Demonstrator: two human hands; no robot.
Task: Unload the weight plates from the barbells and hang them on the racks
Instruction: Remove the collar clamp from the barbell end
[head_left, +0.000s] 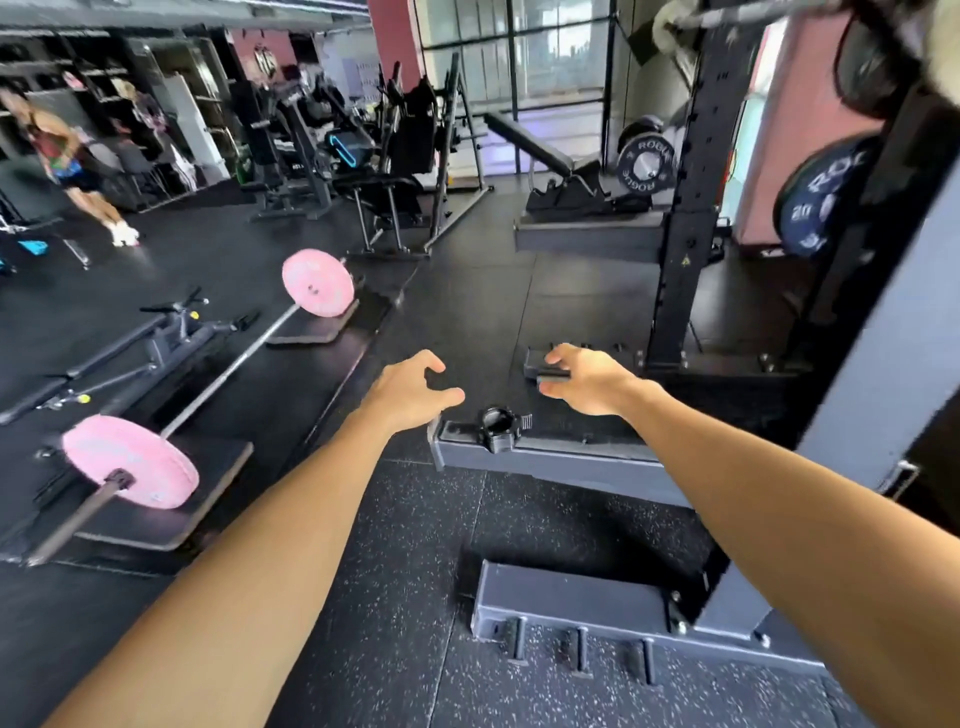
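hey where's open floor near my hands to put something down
Bare speckled floor lies between your forearms, bordered by the grey rack base rail ahead and the peg block on the right. Dark mat beyond the rail is also bare. Crowded: the left, with the barbell and its pink plates, and the rail where a collar sits.

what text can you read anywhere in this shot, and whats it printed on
"ROGUE", twice, top and bottom: the black weight plate by the bench.
"RO", cut off by the upright, and "20": the blue weight plate hung on the rack at right.
Yellow triangle sticker on the rack upright: too small to read.
Pink plates on the barbell: faint marks, too blurred to read.
Back wall signs: blurred, unreadable.
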